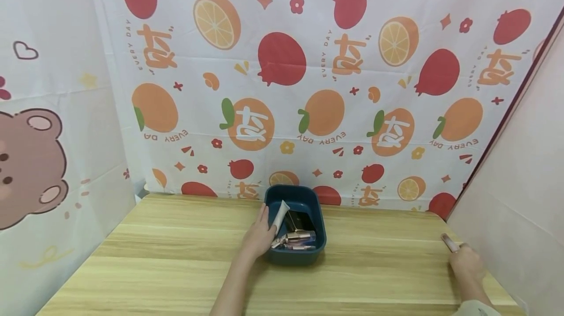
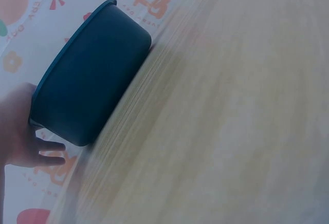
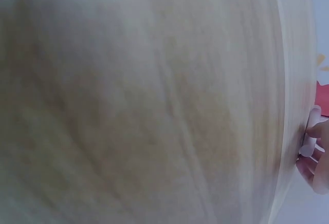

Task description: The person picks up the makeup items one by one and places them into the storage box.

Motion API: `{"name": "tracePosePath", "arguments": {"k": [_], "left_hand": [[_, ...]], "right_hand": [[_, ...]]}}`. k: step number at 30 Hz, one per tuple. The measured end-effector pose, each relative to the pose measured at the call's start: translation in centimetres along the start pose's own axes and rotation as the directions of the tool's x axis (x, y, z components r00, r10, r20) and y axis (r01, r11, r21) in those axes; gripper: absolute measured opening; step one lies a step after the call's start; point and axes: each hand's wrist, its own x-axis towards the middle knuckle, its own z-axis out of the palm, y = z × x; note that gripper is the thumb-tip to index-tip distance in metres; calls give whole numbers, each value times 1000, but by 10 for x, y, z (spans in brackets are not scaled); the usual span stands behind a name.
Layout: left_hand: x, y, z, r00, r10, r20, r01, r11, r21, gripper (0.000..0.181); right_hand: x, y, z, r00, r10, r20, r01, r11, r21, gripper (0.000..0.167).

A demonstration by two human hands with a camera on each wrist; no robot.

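A dark blue plastic bin stands on the table near the back. My left hand rests at its left side, thumb over the rim and fingers straight along the outside. In the left wrist view, two straight fingers extend past the bin's wall. Inside the bin lie a white tube, a black box and several shiny pinkish cosmetic tubes. Near the table's right edge, my right hand grips a small pale cylindrical tube with a brownish end, close to the tabletop.
The light wood table reaches a fruit-printed cloth at the back. A pale wall borders the right side. On the left hangs a white cloth with a bear print.
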Motion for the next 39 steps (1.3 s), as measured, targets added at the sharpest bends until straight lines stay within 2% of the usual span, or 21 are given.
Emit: {"name": "tracePosePath", "arguments": {"k": [9, 15, 20, 29, 36, 39], "left_hand": [[-1, 1, -1, 1000, -7, 0, 7, 1000, -11, 57], [-2, 1, -1, 1000, -8, 0, 8, 1000, -8, 57], [-1, 2, -1, 1000, -7, -1, 7, 1000, -2, 57], [-2, 2, 0, 1000, -7, -4, 7, 1000, -1, 56], [-1, 2, 0, 1000, -7, -7, 7, 1000, 3, 56], [-2, 3, 0, 1000, -9, -7, 9, 1000, 0, 56]], "right_hand": [[1, 3, 3, 999, -37, 7, 37, 999, -1, 38], [-2, 2, 2, 998, -66, -25, 65, 998, -4, 29], [-3, 3, 1, 996, -80, -35, 80, 997, 4, 29], [-3, 5, 4, 997, -69, -45, 71, 997, 39, 29], [-4, -1, 0, 1000, -13, -20, 14, 998, 69, 30], [-5, 0, 0, 1000, -20, -24, 22, 997, 69, 30]]}}
